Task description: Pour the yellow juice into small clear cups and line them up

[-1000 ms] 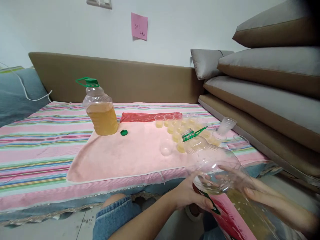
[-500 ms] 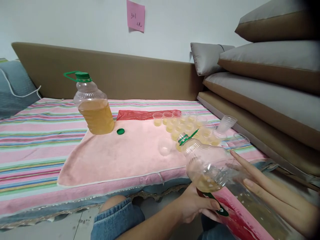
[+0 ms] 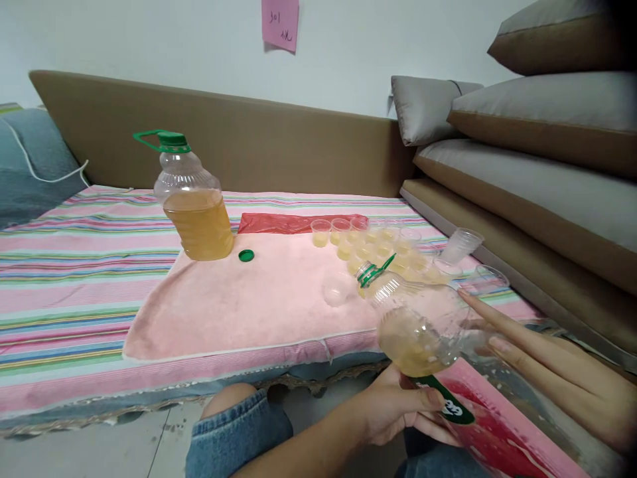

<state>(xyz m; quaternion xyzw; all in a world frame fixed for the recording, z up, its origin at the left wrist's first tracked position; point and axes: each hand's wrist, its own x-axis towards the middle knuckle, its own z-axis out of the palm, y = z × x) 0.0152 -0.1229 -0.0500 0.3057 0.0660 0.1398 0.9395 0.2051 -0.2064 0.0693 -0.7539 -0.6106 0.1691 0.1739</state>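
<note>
A large clear plastic bottle lies tilted in both my hands, its uncapped mouth with a green ring pointing left. Pale yellow liquid pools in its shoulder. My left hand is closed round the bottle from below, by the pink and red label. On the upper side, my right hand holds the bottle with long, fairly straight fingers. Just left of the bottle's mouth stands a clear cup that looks empty. Behind are several clear cups with yellow liquid, partly hidden by the bottle.
A second large bottle, capped green and partly filled, stands at left. Beside it lies a green cap. A red plastic bag is behind the cups. Stacked cups lean at right, near piled cushions. A pink cloth covers the surface.
The view has shifted slightly. The bottle in my hands tips a bit more, more liquid gathers in its shoulder, and its mouth is a little closer to the empty-looking cup.
</note>
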